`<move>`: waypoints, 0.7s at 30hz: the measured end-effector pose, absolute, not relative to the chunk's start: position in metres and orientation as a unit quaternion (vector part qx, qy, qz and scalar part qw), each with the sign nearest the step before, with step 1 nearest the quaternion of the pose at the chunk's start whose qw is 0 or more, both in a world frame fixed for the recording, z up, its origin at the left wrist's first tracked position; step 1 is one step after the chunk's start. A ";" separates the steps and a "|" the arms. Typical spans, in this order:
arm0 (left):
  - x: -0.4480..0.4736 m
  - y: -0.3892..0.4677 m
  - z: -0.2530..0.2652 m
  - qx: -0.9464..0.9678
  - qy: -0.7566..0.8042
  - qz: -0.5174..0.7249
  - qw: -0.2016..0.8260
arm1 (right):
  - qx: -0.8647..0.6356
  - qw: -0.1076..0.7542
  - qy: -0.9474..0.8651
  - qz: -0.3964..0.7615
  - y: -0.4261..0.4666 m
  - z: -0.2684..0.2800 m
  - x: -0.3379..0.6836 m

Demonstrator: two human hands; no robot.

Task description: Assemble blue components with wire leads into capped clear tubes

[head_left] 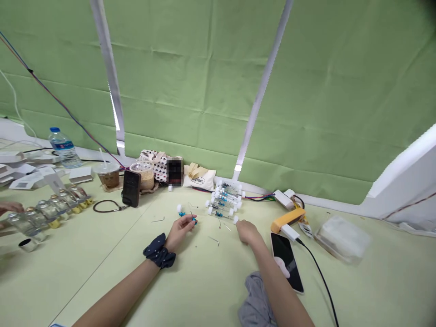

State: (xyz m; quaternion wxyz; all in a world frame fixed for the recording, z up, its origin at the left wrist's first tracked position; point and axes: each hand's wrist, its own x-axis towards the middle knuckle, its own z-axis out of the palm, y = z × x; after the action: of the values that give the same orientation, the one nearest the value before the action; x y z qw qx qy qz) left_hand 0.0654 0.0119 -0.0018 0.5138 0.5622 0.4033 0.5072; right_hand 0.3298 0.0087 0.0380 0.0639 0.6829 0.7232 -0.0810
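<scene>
Blue fitting [194, 221] is sitting pinched in the left hand [182, 230]; the right hand [247, 231], grip not discernible, is resting beside a white cap [235, 220] near the clear tubes [225, 199].

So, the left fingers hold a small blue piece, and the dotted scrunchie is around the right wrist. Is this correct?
Not fully: the head view shows the dotted scrunchie around the left wrist, not the right. The left fingers do hold a small blue piece.
</scene>
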 end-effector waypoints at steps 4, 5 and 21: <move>0.066 0.013 -0.002 0.549 0.406 0.510 0.523 | 0.684 0.031 0.724 -0.082 0.010 0.045 0.331; 0.066 0.013 -0.002 0.547 0.405 0.510 0.526 | 0.682 0.006 0.726 -0.085 0.011 0.047 0.331; 0.067 0.008 0.003 0.518 0.370 0.499 0.588 | 0.428 -0.345 0.586 -0.595 0.014 0.026 0.283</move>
State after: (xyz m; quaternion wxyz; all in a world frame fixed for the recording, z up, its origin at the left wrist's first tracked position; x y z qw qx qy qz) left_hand 0.0672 0.0082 0.0028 0.5877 0.5181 0.3698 0.4994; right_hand 0.2832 0.0137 0.0265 -0.3446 0.4281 0.5862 -0.5953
